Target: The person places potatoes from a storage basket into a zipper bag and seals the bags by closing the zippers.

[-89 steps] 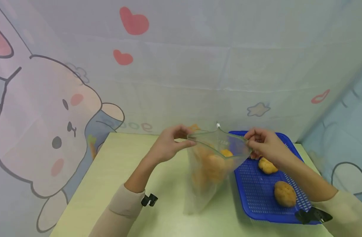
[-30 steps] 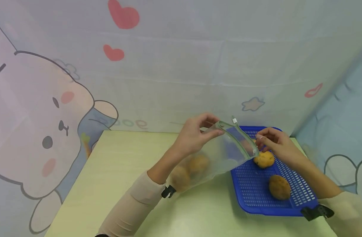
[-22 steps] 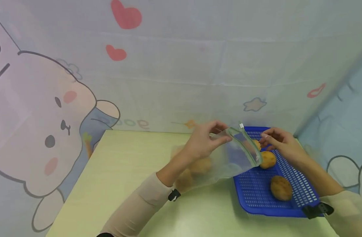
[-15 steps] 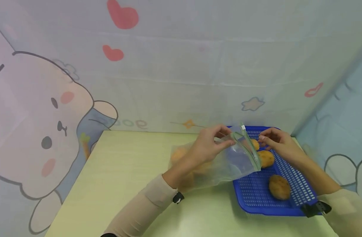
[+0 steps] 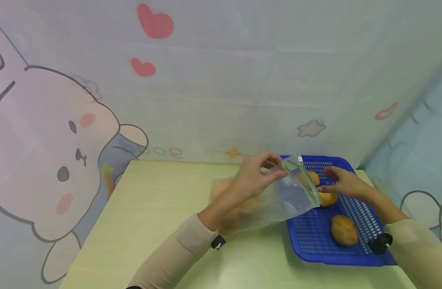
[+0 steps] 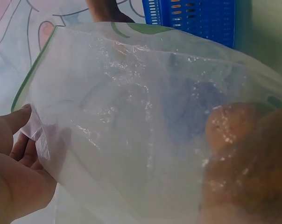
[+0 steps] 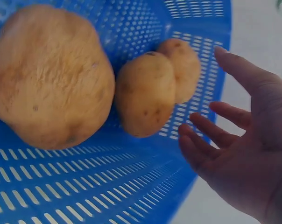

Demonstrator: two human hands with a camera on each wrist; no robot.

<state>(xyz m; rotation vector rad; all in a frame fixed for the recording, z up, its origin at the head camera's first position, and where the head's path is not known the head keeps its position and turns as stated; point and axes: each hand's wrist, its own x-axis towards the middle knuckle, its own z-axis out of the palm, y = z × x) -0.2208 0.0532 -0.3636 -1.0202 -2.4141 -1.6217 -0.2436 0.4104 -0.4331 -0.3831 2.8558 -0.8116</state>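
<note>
On the desk [image 5: 152, 224], right of centre, left hand [image 5: 255, 180] pinches the rim of a clear zip bag [image 5: 278, 198] at its open mouth, fingers curled on the plastic. Bag lies tilted, mouth toward the blue basket [image 5: 314, 245], its lower end resting on the desk by the left forearm. Potatoes inside the bag [image 6: 243, 154] sit at the low end, blurred through the plastic in head view, clearer from left wrist. Bag mouth overlaps the basket's near-left corner.

Right hand [image 5: 345, 184] is spread, fingers relaxed and apart, holding nothing; it hovers over the far part of the basket, just beside two small potatoes [image 7: 155, 88] that touch each other. Cannot tell if fingertips touch them. A larger potato [image 5: 344, 230] lies apart, nearer the basket's front edge; in the right wrist view it fills the left side, close to the small pair.

Behind the desk: cartoon rabbit backdrop [image 5: 62, 152] with red hearts
</note>
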